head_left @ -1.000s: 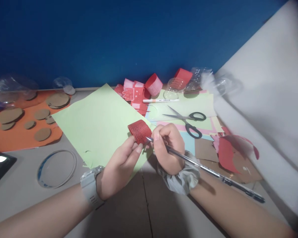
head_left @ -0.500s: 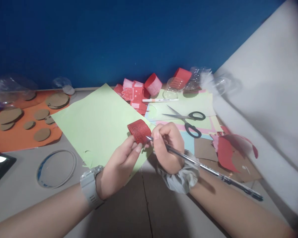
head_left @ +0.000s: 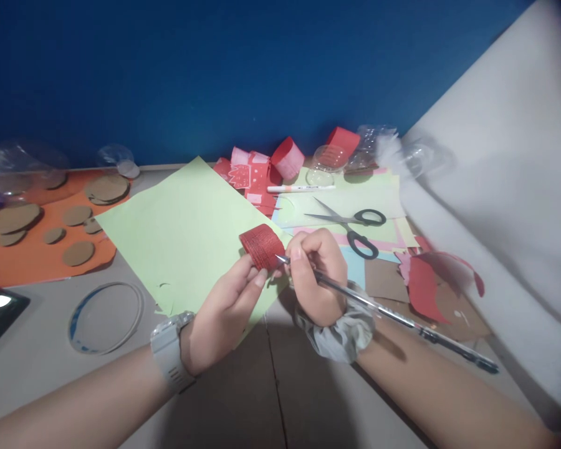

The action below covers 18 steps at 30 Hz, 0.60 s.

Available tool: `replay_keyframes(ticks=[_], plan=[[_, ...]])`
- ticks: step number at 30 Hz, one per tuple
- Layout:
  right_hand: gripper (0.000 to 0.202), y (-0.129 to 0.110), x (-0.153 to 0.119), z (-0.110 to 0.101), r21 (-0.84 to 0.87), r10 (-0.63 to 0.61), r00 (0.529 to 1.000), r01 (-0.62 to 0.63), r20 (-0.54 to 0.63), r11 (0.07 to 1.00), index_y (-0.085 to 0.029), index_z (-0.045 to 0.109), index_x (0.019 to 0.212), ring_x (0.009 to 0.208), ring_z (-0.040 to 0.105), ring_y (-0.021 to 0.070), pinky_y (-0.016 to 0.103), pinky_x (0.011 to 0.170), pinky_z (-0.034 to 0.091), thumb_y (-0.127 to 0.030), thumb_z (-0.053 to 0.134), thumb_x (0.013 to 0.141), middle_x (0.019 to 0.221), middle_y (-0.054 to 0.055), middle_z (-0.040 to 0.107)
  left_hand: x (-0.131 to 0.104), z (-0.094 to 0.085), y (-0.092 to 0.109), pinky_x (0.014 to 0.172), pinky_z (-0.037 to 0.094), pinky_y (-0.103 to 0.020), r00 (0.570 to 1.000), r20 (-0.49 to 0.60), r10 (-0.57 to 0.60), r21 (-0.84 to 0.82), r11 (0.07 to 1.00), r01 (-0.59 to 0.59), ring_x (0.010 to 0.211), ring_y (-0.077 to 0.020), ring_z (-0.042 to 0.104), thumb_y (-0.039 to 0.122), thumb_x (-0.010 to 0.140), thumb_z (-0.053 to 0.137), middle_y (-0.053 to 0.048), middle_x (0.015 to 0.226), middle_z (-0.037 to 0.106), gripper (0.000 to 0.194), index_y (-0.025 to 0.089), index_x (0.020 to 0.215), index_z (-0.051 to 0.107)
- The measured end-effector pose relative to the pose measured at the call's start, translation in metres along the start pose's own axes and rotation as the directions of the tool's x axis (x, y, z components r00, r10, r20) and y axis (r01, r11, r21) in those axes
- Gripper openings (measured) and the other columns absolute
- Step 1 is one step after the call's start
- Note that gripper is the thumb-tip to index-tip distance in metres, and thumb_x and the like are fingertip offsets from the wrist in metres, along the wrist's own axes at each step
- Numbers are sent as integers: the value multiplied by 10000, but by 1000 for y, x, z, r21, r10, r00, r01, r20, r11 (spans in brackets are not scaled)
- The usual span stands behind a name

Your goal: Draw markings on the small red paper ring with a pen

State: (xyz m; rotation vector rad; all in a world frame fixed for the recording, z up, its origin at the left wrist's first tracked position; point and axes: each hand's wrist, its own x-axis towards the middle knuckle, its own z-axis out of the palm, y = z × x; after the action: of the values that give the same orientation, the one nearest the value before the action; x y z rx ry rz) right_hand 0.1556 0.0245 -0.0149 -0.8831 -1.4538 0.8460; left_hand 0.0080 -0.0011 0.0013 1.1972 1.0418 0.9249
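My left hand [head_left: 227,305] pinches the lower edge of a red paper ring [head_left: 263,246] covered in dark lines. In my right hand [head_left: 318,277] is a slim clear-barrelled pen [head_left: 378,307], its metal tip at the ring's lower right side. Whether the tip touches the paper is hard to tell. Beneath both hands lies a large light green paper sheet [head_left: 182,231], turned cornerwise. Black-handled scissors [head_left: 350,221] rest open on stacked coloured papers to the right of my right hand.
Red and pink paper pieces [head_left: 257,178] sit by the blue wall, near a white marker [head_left: 302,189]. Cardboard discs [head_left: 78,254] lie on orange paper [head_left: 9,262] at left. A roll of tape [head_left: 105,318] and a dark-edged device [head_left: 0,318] are closer. Red scraps [head_left: 423,290] lie right.
The pen has shifted very slightly, its back end a little higher. Both hands and the red ring stay almost where they were.
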Motion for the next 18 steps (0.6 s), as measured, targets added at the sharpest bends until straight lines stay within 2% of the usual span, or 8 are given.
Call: replay_keyframes(ticks=[3, 8, 18], plan=[[177, 0, 0, 0, 1, -13, 1000, 13, 0, 1000, -238, 437, 793, 533, 488, 101, 244, 483, 407, -147, 490, 935, 701, -40, 488, 1, 0, 0, 925, 441, -279, 999, 40, 26, -16, 1000, -26, 921, -165, 581, 273, 998, 440, -32, 970, 652, 163, 191, 1041, 575], [181, 0, 0, 0, 42, -15, 1000, 15, -12, 999, -237, 435, 793, 527, 494, 96, 241, 476, 414, -153, 485, 946, 719, -39, 489, 1, 1, 2, 949, 441, -282, 999, 42, 34, -14, 999, -34, 977, -167, 594, 262, 1003, 428, -56, 1098, 674, 193, 181, 1091, 579], [169, 3, 0, -3, 6, -5, 999, 4, 34, 1000, -235, 436, 811, 551, 454, 105, 264, 505, 395, -175, 497, 956, 720, -34, 494, 2, -1, -2, 953, 417, -269, 997, 58, 45, -13, 999, -45, 988, -170, 597, 280, 1006, 438, -45, 1140, 676, 275, 185, 1227, 571]])
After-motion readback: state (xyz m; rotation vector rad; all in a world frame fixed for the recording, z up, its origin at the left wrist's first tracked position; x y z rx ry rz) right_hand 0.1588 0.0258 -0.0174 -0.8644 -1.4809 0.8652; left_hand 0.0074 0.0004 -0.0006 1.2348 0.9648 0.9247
